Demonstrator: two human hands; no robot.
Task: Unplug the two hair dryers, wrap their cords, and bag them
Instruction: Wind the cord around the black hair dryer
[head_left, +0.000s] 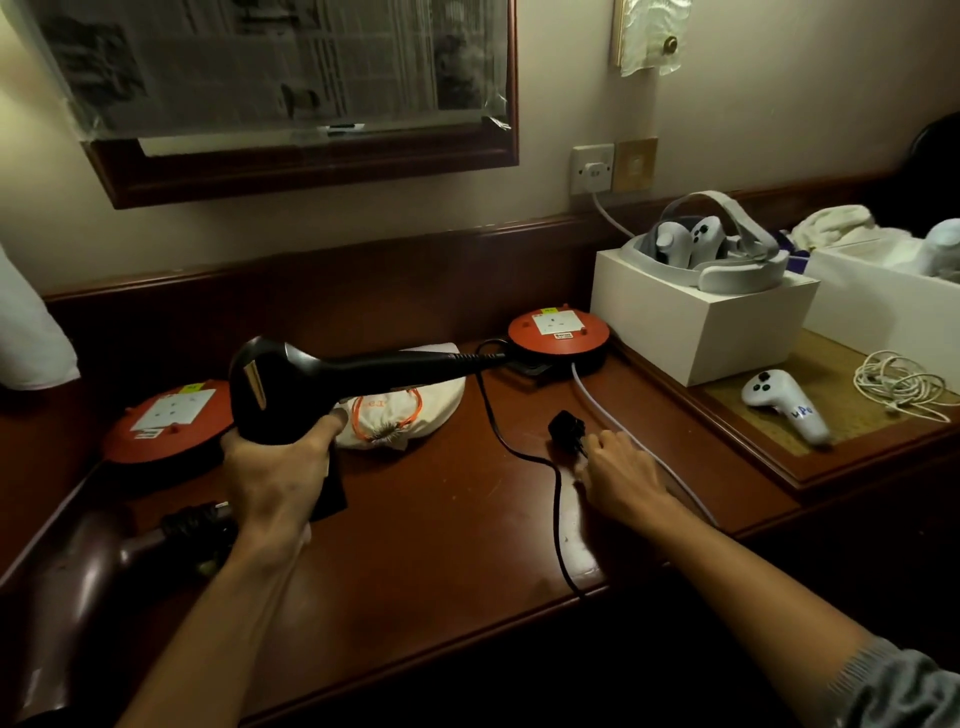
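Maroon plastic marks the second hair dryer (104, 561), lying at the desk's (441, 519) near left edge with its cord bundled at the handle. Behind it sits a red socket disc (166, 421). The left hand (275, 473) grips the black hair dryer (291, 384) by its barrel, holding it above the desk with the handle pointing right. A white drawstring bag (410, 410) lies behind it. The black cord (524, 457) runs from the handle past another red socket disc (558, 332), loops over the desk, and ends at the black plug (567, 428), which the right hand (623, 478) pinches with curled fingers, just clear of any socket.
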